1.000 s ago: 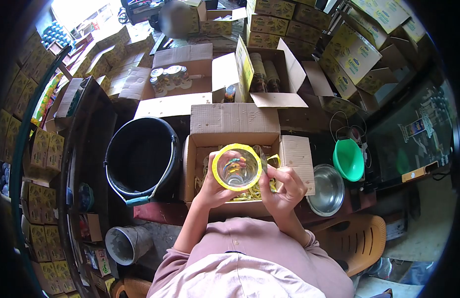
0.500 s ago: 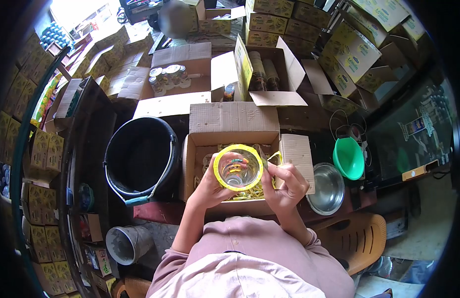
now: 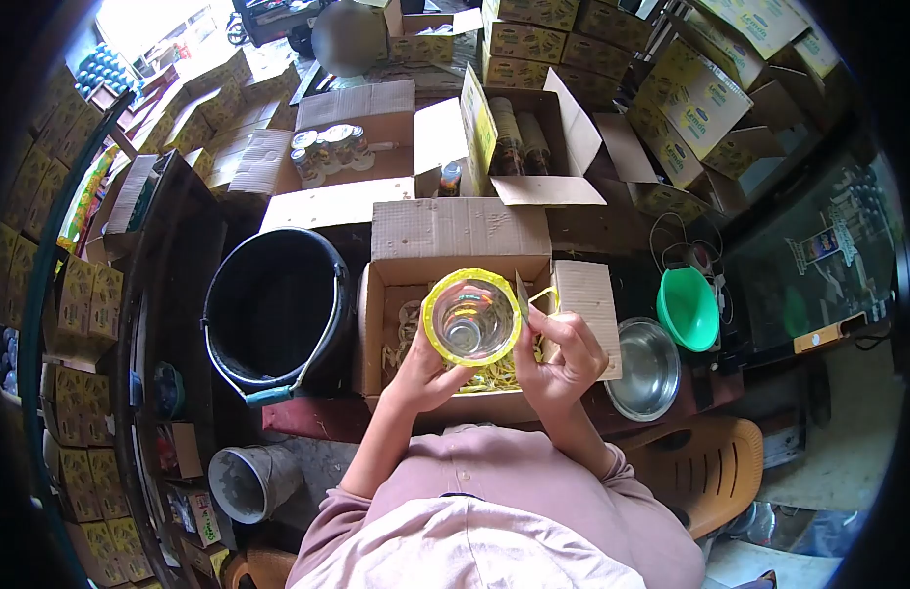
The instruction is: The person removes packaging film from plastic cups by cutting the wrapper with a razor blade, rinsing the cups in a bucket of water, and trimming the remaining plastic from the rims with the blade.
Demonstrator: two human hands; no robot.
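My left hand (image 3: 425, 371) is closed around the side of a clear round jar (image 3: 468, 332), whose yellow rim (image 3: 432, 302) faces up at me. Through its mouth the round bottom and some coloured print show. My right hand (image 3: 561, 355) is pinched at the jar's right side, on a thin, flat, greyish blade-like piece (image 3: 523, 294) that stands against the rim. A narrow yellow strip (image 3: 547, 292) curls up beside those fingers. Below both hands, an open cardboard box (image 3: 462, 230) contains many yellow strip scraps (image 3: 489, 377).
A black bucket (image 3: 211, 294) with a handle stands left of the box. On the right are a metal bowl (image 3: 643, 378) and a green basin (image 3: 689, 309). Behind, open cartons hold jars (image 3: 329, 149) and stacked containers (image 3: 507, 137). A chair (image 3: 705, 466) is at lower right.
The jar has tilted slightly and moved a little up in view, showing more of its inside. Its yellow rim looks narrower and more uneven. My right hand has shifted slightly, with the thin piece more upright.
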